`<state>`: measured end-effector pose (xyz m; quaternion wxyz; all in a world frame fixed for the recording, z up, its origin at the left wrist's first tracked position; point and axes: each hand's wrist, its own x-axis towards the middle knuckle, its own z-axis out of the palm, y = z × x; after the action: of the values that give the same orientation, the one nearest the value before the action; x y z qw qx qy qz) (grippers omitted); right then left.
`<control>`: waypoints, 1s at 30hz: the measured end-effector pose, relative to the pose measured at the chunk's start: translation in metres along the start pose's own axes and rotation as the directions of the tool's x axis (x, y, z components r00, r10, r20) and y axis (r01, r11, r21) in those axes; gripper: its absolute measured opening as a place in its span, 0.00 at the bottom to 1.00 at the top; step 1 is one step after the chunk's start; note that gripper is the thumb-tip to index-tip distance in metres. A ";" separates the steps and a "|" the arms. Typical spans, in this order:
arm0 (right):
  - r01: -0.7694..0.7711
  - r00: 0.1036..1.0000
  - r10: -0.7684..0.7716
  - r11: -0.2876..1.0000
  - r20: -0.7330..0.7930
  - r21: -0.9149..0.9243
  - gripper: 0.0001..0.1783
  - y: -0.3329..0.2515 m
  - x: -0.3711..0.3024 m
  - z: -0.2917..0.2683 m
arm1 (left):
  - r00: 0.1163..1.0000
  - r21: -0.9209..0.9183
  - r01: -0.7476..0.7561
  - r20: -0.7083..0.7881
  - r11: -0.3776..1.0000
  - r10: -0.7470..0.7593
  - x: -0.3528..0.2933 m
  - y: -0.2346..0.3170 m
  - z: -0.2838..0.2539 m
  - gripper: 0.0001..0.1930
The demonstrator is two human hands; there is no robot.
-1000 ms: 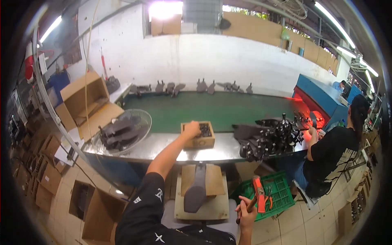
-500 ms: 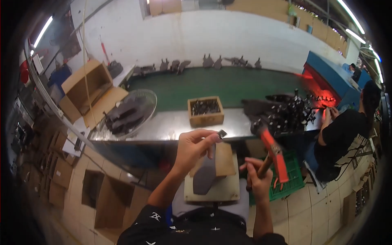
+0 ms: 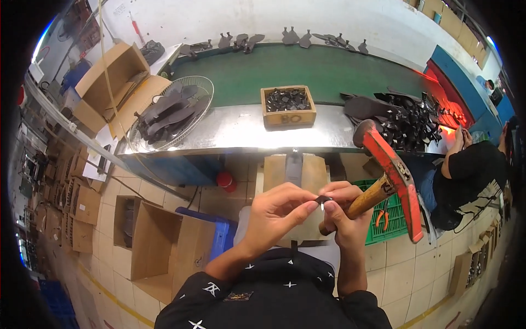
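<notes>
In front of me both hands meet over a small dark part (image 3: 323, 199). My left hand (image 3: 276, 214) pinches it between thumb and fingers. My right hand (image 3: 350, 214) grips the wooden handle of a hammer (image 3: 374, 198) and also touches the part with its thumb and forefinger. The hammer's red head points out to the right. Beneath my hands is a pale board (image 3: 315, 172), with a narrow grey sole-shaped piece (image 3: 293, 167) lying toward its far end. My hands hide part of the board.
On the metal bench stands a wooden box (image 3: 289, 118) of small black parts. A wire basket (image 3: 211, 90) of dark soles is left; a dark heap (image 3: 392, 115) lies right, near a seated person (image 3: 474, 175). A green crate (image 3: 392, 233) holds orange-handled pliers (image 3: 382, 216).
My hands have come together: the right, with the hammer, moved in to the left hand's small part. The grey piece now appears farther out on the board. My view has tilted down.
</notes>
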<state>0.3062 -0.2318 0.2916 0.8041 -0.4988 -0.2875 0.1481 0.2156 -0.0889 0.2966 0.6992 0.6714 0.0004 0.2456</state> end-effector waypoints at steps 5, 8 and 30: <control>-0.161 0.983 0.136 0.960 -0.121 -0.228 0.07 0.018 0.011 -0.030 | 0.982 0.838 -0.001 -0.103 0.546 0.160 0.040 -0.062 -0.028 0.18; 0.019 0.988 -0.075 0.927 -0.136 -0.374 0.09 0.056 0.034 -0.048 | 0.977 0.890 0.023 -0.116 0.455 0.176 0.077 -0.118 -0.059 0.23; 0.186 0.966 -0.007 0.713 0.259 -0.676 0.09 0.104 0.078 -0.049 | 0.984 0.521 -0.169 0.041 0.837 0.173 0.064 -0.145 -0.044 0.15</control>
<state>0.4029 -0.1776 0.2073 0.5242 -0.7266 -0.4419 0.0455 0.3076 -0.0227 0.1769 0.4658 0.8323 0.0100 0.3005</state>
